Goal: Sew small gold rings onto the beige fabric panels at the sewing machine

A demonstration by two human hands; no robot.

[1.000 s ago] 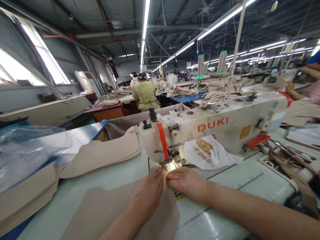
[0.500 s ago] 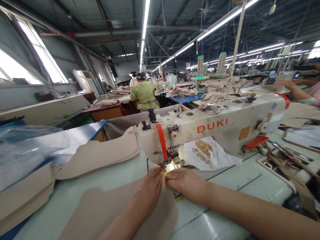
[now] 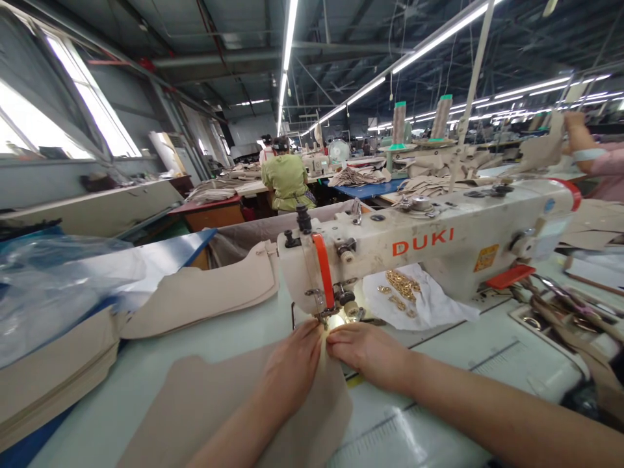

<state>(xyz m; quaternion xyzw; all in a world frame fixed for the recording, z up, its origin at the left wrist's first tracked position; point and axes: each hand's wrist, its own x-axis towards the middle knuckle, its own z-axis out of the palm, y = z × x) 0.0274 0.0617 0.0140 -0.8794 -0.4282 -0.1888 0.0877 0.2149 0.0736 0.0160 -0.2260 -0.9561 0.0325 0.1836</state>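
A beige fabric panel [image 3: 209, 403] lies flat on the pale green table, its far edge under the needle area of a white sewing machine [image 3: 370, 240]. My left hand [image 3: 295, 364] rests on the panel with its fingers pressed together on the cloth, just in front of the presser foot [image 3: 322, 318]. Close beside it, my right hand [image 3: 365, 351] has its fingertips closed on the panel's right edge. The lamp lights the small gap between both sets of fingertips. What the fingertips pinch underneath is hidden.
Stacked beige panels [image 3: 209, 292] lie behind and left, with another stack [image 3: 53, 370] at far left. Gold metal pieces [image 3: 402, 286] sit on white cloth [image 3: 439, 312] under the machine arm. Scissors and straps fill a tray [image 3: 550, 338] at right. A co-worker [image 3: 285, 175] sits ahead.
My view has shifted slightly, so the scene sits a little further right. Both hands stay at the needle on the panel. A person at right has raised a beige piece.
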